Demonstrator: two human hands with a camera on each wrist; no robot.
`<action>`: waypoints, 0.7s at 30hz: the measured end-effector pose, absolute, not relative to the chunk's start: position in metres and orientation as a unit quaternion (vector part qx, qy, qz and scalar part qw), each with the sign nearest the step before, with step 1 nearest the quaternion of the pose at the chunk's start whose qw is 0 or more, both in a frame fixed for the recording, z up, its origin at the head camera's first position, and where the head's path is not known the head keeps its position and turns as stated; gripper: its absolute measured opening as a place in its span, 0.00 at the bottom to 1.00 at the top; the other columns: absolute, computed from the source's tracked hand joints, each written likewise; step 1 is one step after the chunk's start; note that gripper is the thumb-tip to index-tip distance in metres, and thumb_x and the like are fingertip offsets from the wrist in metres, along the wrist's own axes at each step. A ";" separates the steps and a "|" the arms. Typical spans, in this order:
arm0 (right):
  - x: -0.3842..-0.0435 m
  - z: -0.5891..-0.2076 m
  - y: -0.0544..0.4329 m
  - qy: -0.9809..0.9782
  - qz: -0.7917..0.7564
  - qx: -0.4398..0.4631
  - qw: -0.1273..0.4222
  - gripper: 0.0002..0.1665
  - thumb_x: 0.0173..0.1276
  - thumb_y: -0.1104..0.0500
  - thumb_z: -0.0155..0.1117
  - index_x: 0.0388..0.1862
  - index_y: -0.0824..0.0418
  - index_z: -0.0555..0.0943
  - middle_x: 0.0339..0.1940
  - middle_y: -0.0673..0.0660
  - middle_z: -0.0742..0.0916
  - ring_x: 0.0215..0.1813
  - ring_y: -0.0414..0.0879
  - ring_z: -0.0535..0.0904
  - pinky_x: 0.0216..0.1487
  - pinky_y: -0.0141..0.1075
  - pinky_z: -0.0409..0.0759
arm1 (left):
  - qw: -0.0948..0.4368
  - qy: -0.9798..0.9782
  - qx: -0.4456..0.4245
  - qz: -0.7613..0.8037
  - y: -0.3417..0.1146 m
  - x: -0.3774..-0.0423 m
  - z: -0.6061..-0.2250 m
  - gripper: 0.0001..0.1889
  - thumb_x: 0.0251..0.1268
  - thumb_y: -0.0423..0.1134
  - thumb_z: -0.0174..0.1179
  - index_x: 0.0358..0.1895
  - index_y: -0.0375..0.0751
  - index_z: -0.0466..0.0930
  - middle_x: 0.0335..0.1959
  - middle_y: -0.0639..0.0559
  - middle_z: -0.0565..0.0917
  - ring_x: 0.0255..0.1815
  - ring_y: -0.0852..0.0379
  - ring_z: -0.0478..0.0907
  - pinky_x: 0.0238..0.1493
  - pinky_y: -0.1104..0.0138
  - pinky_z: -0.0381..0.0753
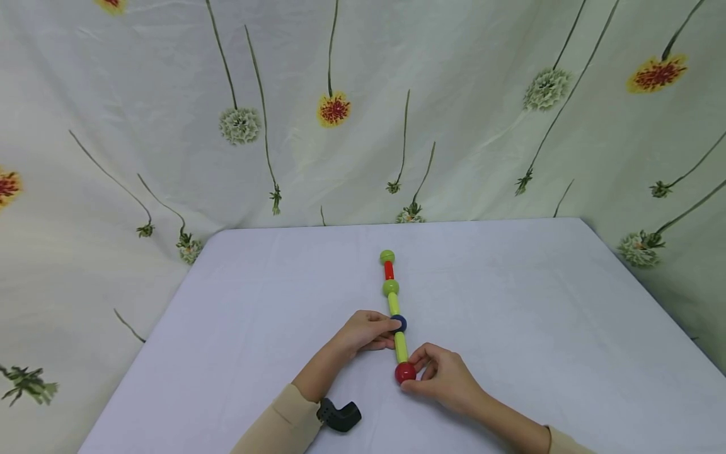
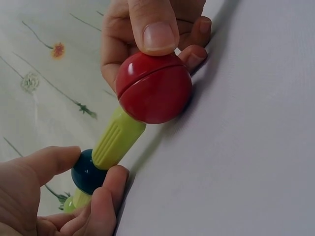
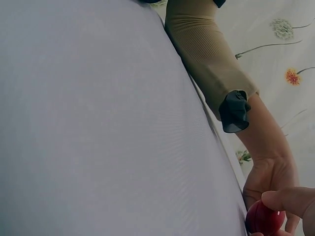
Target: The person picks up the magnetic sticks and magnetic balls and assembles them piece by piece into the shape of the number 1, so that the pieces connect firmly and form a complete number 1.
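Observation:
A chain of balls and rods lies on the white table, running away from me. At its near end is a red ball (image 1: pixel 405 372), joined by a yellow-green rod (image 1: pixel 401 347) to a dark blue ball (image 2: pixel 87 172). Beyond come another yellow-green rod (image 1: pixel 394 304), a green ball (image 1: pixel 391 287), a red rod (image 1: pixel 388 270) and a far green ball (image 1: pixel 387 256). My left hand (image 1: pixel 371 330) pinches the blue ball between thumb and fingers. With thumb and fingertips my right hand (image 1: pixel 445 375) grips the red ball. In the right wrist view the red ball hides part of the left hand.
The white-covered table (image 1: pixel 539 302) stretches to both sides of the chain. Behind it hangs a flower-printed cloth (image 1: pixel 363 164). A black curved wrist device (image 1: pixel 339 416) sits at the left sleeve.

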State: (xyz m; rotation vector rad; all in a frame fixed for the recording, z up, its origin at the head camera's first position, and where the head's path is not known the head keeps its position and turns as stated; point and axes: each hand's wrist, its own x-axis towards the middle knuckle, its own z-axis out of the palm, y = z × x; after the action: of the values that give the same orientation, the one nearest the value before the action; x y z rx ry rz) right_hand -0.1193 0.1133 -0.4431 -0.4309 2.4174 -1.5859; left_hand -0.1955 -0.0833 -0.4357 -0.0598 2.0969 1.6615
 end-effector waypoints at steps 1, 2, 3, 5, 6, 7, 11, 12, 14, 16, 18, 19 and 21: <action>-0.119 -0.443 0.113 0.821 -0.540 -0.145 0.110 0.22 0.52 0.57 0.79 0.41 0.63 0.79 0.32 0.50 0.83 0.27 0.43 0.76 0.26 0.29 0.74 | 0.229 0.765 -0.021 0.601 -0.083 -0.195 -0.435 0.19 0.64 0.43 0.66 0.47 0.28 0.80 0.27 0.47 0.85 0.28 0.57 0.85 0.35 0.70 0.83; -0.119 -0.443 0.113 0.821 -0.541 -0.145 0.111 0.22 0.52 0.57 0.79 0.41 0.63 0.79 0.32 0.50 0.83 0.27 0.43 0.76 0.26 0.29 0.74 | 0.227 0.769 -0.020 0.597 -0.084 -0.195 -0.435 0.19 0.64 0.43 0.66 0.47 0.28 0.80 0.26 0.47 0.85 0.27 0.57 0.85 0.35 0.70 0.83; -0.119 -0.443 0.113 0.821 -0.541 -0.144 0.111 0.22 0.52 0.57 0.79 0.41 0.62 0.79 0.32 0.50 0.83 0.27 0.43 0.76 0.25 0.29 0.73 | 0.225 0.771 -0.019 0.595 -0.084 -0.195 -0.435 0.19 0.64 0.43 0.66 0.47 0.29 0.80 0.26 0.47 0.85 0.27 0.57 0.84 0.35 0.70 0.83; -0.119 -0.443 0.113 0.820 -0.542 -0.143 0.112 0.22 0.52 0.57 0.79 0.41 0.62 0.79 0.32 0.50 0.83 0.27 0.43 0.76 0.25 0.29 0.73 | 0.221 0.776 -0.017 0.591 -0.084 -0.194 -0.434 0.19 0.64 0.43 0.66 0.47 0.29 0.80 0.26 0.47 0.85 0.26 0.58 0.84 0.34 0.70 0.83; -0.119 -0.443 0.113 0.820 -0.542 -0.144 0.113 0.22 0.52 0.57 0.79 0.41 0.62 0.79 0.32 0.50 0.83 0.26 0.43 0.76 0.25 0.29 0.73 | 0.220 0.778 -0.016 0.589 -0.084 -0.194 -0.434 0.19 0.64 0.43 0.66 0.47 0.29 0.80 0.25 0.47 0.84 0.26 0.59 0.83 0.34 0.70 0.83; -0.119 -0.443 0.113 0.819 -0.543 -0.144 0.114 0.22 0.52 0.57 0.79 0.41 0.62 0.79 0.32 0.50 0.83 0.26 0.43 0.76 0.25 0.29 0.73 | 0.218 0.780 -0.016 0.587 -0.083 -0.194 -0.434 0.19 0.64 0.43 0.66 0.46 0.29 0.80 0.25 0.48 0.84 0.25 0.59 0.83 0.33 0.70 0.83; -0.122 -0.442 0.116 0.815 -0.546 -0.147 0.129 0.23 0.53 0.55 0.79 0.42 0.63 0.79 0.32 0.50 0.83 0.27 0.44 0.77 0.27 0.29 0.74 | 0.209 0.787 -0.017 0.580 -0.081 -0.193 -0.432 0.18 0.63 0.43 0.66 0.46 0.29 0.80 0.24 0.48 0.84 0.23 0.60 0.82 0.31 0.71 0.82; -0.124 -0.442 0.118 0.813 -0.549 -0.145 0.134 0.23 0.53 0.54 0.79 0.42 0.63 0.79 0.33 0.51 0.83 0.28 0.44 0.77 0.27 0.29 0.75 | 0.207 0.789 -0.018 0.578 -0.080 -0.193 -0.432 0.18 0.63 0.43 0.66 0.46 0.29 0.80 0.24 0.48 0.83 0.23 0.61 0.81 0.31 0.71 0.82; -0.128 -0.441 0.122 0.808 -0.555 -0.135 0.143 0.23 0.55 0.54 0.77 0.43 0.64 0.79 0.32 0.52 0.83 0.28 0.44 0.78 0.28 0.30 0.76 | 0.201 0.794 -0.018 0.574 -0.079 -0.192 -0.431 0.18 0.63 0.42 0.67 0.45 0.30 0.80 0.23 0.48 0.83 0.22 0.61 0.81 0.30 0.72 0.81; -0.135 -0.438 0.127 0.804 -0.564 -0.118 0.146 0.22 0.58 0.53 0.75 0.43 0.65 0.79 0.32 0.53 0.83 0.29 0.45 0.78 0.29 0.31 0.77 | 0.195 0.797 -0.018 0.571 -0.077 -0.192 -0.430 0.18 0.62 0.42 0.67 0.45 0.30 0.80 0.23 0.48 0.83 0.22 0.61 0.80 0.29 0.72 0.81; -0.141 -0.434 0.133 0.803 -0.572 -0.094 0.141 0.20 0.61 0.53 0.71 0.44 0.66 0.79 0.32 0.54 0.83 0.30 0.46 0.79 0.30 0.34 0.78 | 0.192 0.799 -0.019 0.569 -0.076 -0.192 -0.429 0.18 0.62 0.42 0.67 0.46 0.30 0.79 0.24 0.48 0.83 0.22 0.61 0.80 0.29 0.72 0.81; -0.145 -0.431 0.137 0.803 -0.573 -0.083 0.137 0.19 0.63 0.53 0.69 0.44 0.67 0.79 0.32 0.54 0.83 0.30 0.47 0.79 0.30 0.35 0.79 | 0.191 0.801 -0.020 0.567 -0.076 -0.192 -0.429 0.18 0.62 0.42 0.67 0.46 0.30 0.79 0.24 0.48 0.83 0.22 0.61 0.80 0.29 0.72 0.81; -0.152 -0.426 0.146 0.807 -0.573 -0.071 0.124 0.18 0.67 0.54 0.66 0.46 0.67 0.78 0.34 0.56 0.84 0.32 0.48 0.80 0.32 0.37 0.80 | 0.188 0.805 -0.018 0.563 -0.077 -0.193 -0.429 0.18 0.63 0.43 0.67 0.46 0.31 0.79 0.24 0.48 0.83 0.22 0.61 0.80 0.29 0.72 0.81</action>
State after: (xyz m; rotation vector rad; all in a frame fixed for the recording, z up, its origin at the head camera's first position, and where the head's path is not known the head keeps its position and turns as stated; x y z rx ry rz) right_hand -0.1524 0.1457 -0.4260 -0.2072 2.3521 -1.6718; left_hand -0.1927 -0.0769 -0.4291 -0.0508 2.2640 1.5831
